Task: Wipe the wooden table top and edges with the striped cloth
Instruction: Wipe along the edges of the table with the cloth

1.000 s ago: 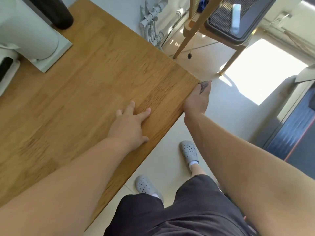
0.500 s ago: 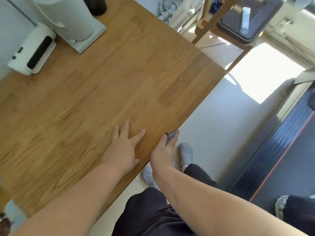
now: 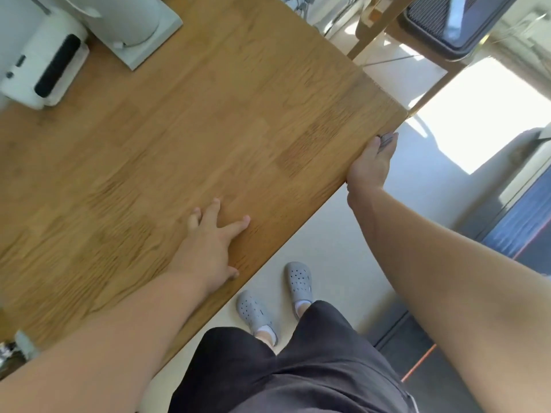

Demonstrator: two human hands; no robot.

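So the left hand (image 3: 208, 245) is planted flat on the wooden tabletop (image 3: 208, 114) close to its near edge, fingers (image 3: 235, 226) straight and spread, holding nothing. The right hand (image 3: 369, 165) is up against that same edge, close to the right-hand corner, and the striped cloth (image 3: 387, 141) is tucked in it. Only a little grey striped bit pokes out past the fingertips, pressed to the edge. Most of those fingers are hidden below the wood, but they look wrapped round the cloth. At the far left of the tabletop sits a white gadget (image 3: 44, 70) with a black panel. It has small dark marks on it, too blurred to read. Just beside it is a white appliance (image 3: 134, 25) on a square base. Down on the floor you can see grey clogs (image 3: 299, 281) and dark shorts (image 3: 283, 368).
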